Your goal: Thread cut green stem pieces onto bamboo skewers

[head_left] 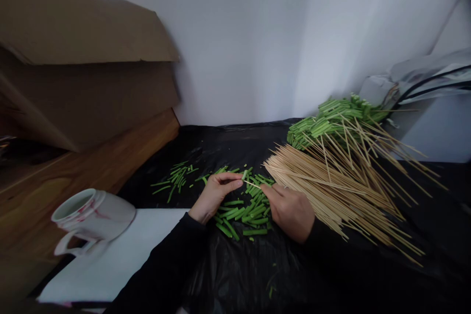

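Between the thumb and fingers of my left hand [213, 195] is a short cut green stem piece [244, 174], pinched upright. My right hand [292, 210] grips a thin wooden skewer [253, 184], its far end reaching the stem piece at my left fingertips. Whether the point has gone into the stem cannot be made out. Loose cut green stem pieces [257, 210] lie beneath and between both hands. Right beside my right hand is a large pile of bare wooden skewers [331, 184].
Behind the skewers, green stem pieces [327, 120] are heaped against the wall, with sticks poking out. A smaller scatter of stems [178, 176] lies left. A white mug [106, 216] sits on a white sheet [147, 235]. Black plastic [228, 144] covers the table; a cardboard box [91, 59] stands left.
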Demonstrator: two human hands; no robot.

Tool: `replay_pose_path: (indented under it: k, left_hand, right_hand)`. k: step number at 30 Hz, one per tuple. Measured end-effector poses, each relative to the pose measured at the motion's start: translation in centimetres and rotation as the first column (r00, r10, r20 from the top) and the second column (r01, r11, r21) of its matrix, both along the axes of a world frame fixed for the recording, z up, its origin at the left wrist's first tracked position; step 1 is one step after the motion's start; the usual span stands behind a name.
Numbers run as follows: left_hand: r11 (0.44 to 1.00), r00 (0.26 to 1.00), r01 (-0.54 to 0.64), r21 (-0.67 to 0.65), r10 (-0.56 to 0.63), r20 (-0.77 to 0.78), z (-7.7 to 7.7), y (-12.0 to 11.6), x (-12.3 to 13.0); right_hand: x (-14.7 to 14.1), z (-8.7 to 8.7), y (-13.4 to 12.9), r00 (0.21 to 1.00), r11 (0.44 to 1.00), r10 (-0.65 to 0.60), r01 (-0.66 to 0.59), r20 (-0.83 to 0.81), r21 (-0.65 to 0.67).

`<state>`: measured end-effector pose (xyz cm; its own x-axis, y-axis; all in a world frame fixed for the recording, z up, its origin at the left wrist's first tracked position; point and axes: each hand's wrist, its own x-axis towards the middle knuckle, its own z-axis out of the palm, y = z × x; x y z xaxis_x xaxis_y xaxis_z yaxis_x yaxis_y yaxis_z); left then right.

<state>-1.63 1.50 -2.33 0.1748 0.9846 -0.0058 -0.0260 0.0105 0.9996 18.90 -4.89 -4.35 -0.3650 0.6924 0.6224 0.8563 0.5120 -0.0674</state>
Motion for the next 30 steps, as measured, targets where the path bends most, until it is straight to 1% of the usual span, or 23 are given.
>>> replay_pose_path:
  k: [4,8,22,26,30]
  left_hand:
    - [0.997,0.996,0.023,-0.074,-0.017,0.083,0.1,-0.03,0.12]
    - [0.995,0.995,0.016,-0.1,-0.005,0.1,-0.01,-0.06,0.24]
    - [0.996,0.996,0.031,-0.082,-0.024,0.089,-0.28,-0.19,0.28]
    - [0.998,0.998,0.024,-0.064,-0.021,0.053,-0.32,-0.17,0.3]
    - [1.0,1.0,0.003,-0.01,-0.003,-0.006,-0.3,-0.15,0.31]
  right_hand:
    - [-0.09,0.0,-0.02,1.0,1.0,-0.009,0.01,-0.008,0.013]
    - [-0.18,0.02,-0.12,1.0,1.0,0.016,-0.017,-0.014,-0.013]
    - [-0.4,0.1,-0.36,1.0,1.0,0.01,-0.01,-0.018,-0.008]
    - [-0.45,0.17,-0.4,0.999,0.998,0.018,-0.02,-0.031,-0.06]
    - [-0.55,0.39,-0.51,0.997,0.99,0.002,-0.012,-0.075,-0.14]
